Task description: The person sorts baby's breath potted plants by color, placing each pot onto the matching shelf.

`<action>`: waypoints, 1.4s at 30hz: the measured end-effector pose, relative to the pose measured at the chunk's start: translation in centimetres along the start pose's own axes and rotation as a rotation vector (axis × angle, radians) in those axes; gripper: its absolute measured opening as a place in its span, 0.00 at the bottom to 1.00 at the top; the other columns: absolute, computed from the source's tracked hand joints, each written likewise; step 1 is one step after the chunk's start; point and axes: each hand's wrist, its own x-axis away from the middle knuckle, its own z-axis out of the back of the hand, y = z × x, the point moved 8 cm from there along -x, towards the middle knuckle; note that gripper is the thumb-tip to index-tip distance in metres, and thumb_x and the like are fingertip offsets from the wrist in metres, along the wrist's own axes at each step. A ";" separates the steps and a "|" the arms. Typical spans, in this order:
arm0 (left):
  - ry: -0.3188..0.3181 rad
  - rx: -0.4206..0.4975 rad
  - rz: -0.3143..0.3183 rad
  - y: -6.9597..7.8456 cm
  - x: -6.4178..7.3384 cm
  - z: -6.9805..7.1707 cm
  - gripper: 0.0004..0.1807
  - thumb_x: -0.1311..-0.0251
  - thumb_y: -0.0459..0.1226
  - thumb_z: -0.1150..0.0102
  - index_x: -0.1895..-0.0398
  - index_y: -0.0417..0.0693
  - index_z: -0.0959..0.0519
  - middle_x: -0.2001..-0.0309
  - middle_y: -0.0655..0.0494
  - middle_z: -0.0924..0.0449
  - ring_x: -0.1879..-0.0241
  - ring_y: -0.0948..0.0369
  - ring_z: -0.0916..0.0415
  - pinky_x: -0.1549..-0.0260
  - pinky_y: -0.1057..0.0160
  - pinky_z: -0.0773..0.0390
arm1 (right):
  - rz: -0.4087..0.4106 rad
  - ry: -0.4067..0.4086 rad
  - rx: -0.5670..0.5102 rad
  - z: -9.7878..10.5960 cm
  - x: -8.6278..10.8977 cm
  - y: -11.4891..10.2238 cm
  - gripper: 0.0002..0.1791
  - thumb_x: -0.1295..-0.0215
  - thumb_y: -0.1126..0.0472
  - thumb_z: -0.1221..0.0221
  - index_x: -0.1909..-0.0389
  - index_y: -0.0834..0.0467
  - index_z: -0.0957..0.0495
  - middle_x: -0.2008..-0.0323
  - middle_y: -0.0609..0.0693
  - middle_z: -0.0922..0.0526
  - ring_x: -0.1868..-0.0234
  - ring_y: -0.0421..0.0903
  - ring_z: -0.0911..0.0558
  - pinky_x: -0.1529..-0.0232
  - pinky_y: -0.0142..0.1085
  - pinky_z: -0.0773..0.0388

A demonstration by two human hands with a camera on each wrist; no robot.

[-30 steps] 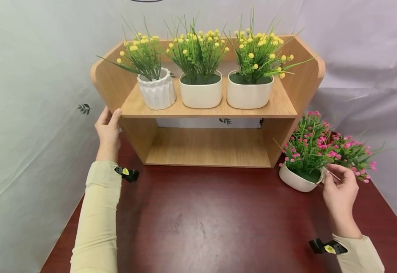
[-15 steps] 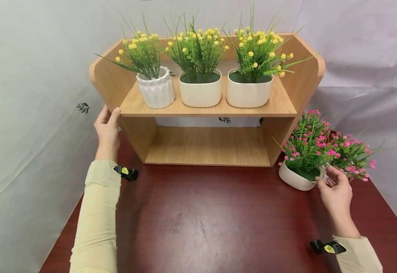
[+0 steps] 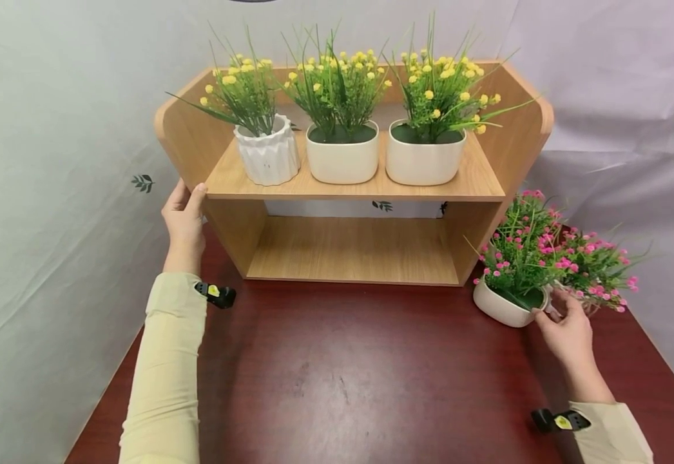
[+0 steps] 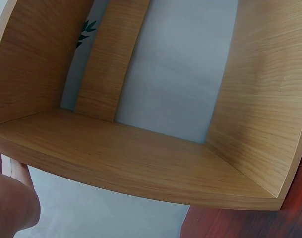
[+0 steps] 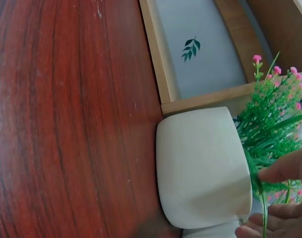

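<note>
My left hand (image 3: 183, 222) touches the outer left side of the wooden shelf unit (image 3: 354, 248), its thumb tip right at the front edge. In the left wrist view only part of this hand (image 4: 14, 206) shows, low at the left. My right hand (image 3: 570, 332) is at the right rim of a cream oval pot (image 3: 502, 309) with pink flowers (image 3: 525, 245). The right wrist view has the thumb over the plant's green leaves (image 5: 270, 134) and the fingers spread apart from it, beside the pot (image 5: 203, 166). A thin grass blade crosses between them.
On the upper shelf stand a white ridged pot (image 3: 267, 154) and two cream oval pots, one in the middle (image 3: 343, 161) and one on the right (image 3: 426, 161), all with yellow flowers. More pink flowers (image 3: 598, 258) are behind my right hand. Everything stands on a dark red table (image 3: 337, 367).
My right hand has moved left and slightly down toward the cream pot's rim. My left hand stays at the shelf's side. The pots have not moved.
</note>
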 end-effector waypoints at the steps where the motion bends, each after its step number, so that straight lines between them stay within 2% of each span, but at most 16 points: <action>1: 0.000 0.001 0.003 0.0 0.0 0.0 0.24 0.42 0.30 0.38 0.41 0.50 0.24 0.40 0.48 0.25 0.47 0.60 0.25 0.42 0.64 0.30 | -0.002 0.004 -0.013 0.0 0.0 0.1 0.30 0.38 0.68 0.47 0.35 0.73 0.41 0.41 0.73 0.32 0.58 0.17 0.35 0.62 0.07 0.39; 5: 0.007 -0.007 0.011 -0.1 0.1 0.1 0.24 0.42 0.31 0.38 0.40 0.51 0.24 0.40 0.49 0.25 0.46 0.60 0.25 0.41 0.64 0.30 | -0.007 0.019 -0.024 0.2 -0.2 0.3 0.28 0.36 0.67 0.50 0.36 0.74 0.39 0.42 0.74 0.30 0.62 0.15 0.39 0.60 0.07 0.41; 8: 0.006 -0.004 0.010 0.0 0.1 0.1 0.24 0.42 0.31 0.38 0.40 0.51 0.24 0.40 0.48 0.25 0.46 0.60 0.25 0.41 0.63 0.30 | 0.027 0.010 -0.003 0.2 -0.4 0.2 0.27 0.36 0.68 0.52 0.38 0.77 0.39 0.45 0.76 0.30 0.65 0.13 0.41 0.62 0.07 0.41; 14: 0.008 -0.002 0.005 0.0 0.0 0.0 0.24 0.42 0.30 0.38 0.41 0.50 0.24 0.40 0.48 0.24 0.47 0.60 0.25 0.41 0.64 0.30 | 0.141 -0.083 0.012 -0.3 -0.5 -0.2 0.28 0.40 0.73 0.49 0.40 0.82 0.41 0.50 0.83 0.32 0.67 0.09 0.41 0.68 0.09 0.38; 18: 0.014 -0.014 0.002 0.0 0.0 0.0 0.23 0.42 0.31 0.38 0.41 0.51 0.23 0.41 0.49 0.24 0.47 0.61 0.24 0.42 0.64 0.30 | 0.150 -0.142 -0.012 -0.8 -0.7 -0.1 0.33 0.41 0.73 0.45 0.38 0.83 0.45 0.47 0.84 0.35 0.66 0.10 0.42 0.67 0.08 0.37; 21: 0.012 -0.017 0.004 0.0 0.0 0.0 0.23 0.42 0.31 0.38 0.41 0.51 0.23 0.41 0.49 0.24 0.47 0.61 0.24 0.42 0.64 0.30 | 0.149 -0.157 0.002 -1.0 -0.8 0.0 0.36 0.41 0.71 0.41 0.37 0.82 0.47 0.46 0.83 0.35 0.65 0.10 0.43 0.65 0.07 0.39; 26: 0.009 -0.007 0.012 -0.1 0.0 0.0 0.24 0.41 0.30 0.39 0.40 0.51 0.24 0.40 0.49 0.25 0.46 0.61 0.25 0.41 0.64 0.30 | 0.176 -0.190 0.020 -1.4 -1.2 -0.1 0.40 0.43 0.70 0.38 0.37 0.84 0.48 0.48 0.82 0.34 0.65 0.11 0.40 0.68 0.08 0.36; 36: 0.000 0.006 0.014 -0.2 0.1 -0.1 0.24 0.41 0.30 0.39 0.40 0.51 0.24 0.40 0.49 0.25 0.45 0.60 0.26 0.41 0.64 0.30 | 0.234 -0.176 0.043 -1.6 -1.9 0.0 0.33 0.47 0.67 0.34 0.45 0.79 0.38 0.52 0.76 0.29 0.65 0.13 0.38 0.69 0.10 0.36; 42: 0.004 0.008 0.012 -0.2 0.0 0.0 0.24 0.41 0.30 0.39 0.40 0.51 0.24 0.39 0.49 0.25 0.45 0.60 0.26 0.41 0.64 0.30 | 0.239 -0.169 0.078 -1.9 -2.3 0.1 0.35 0.47 0.60 0.32 0.45 0.75 0.37 0.56 0.68 0.27 0.69 0.21 0.36 0.73 0.19 0.36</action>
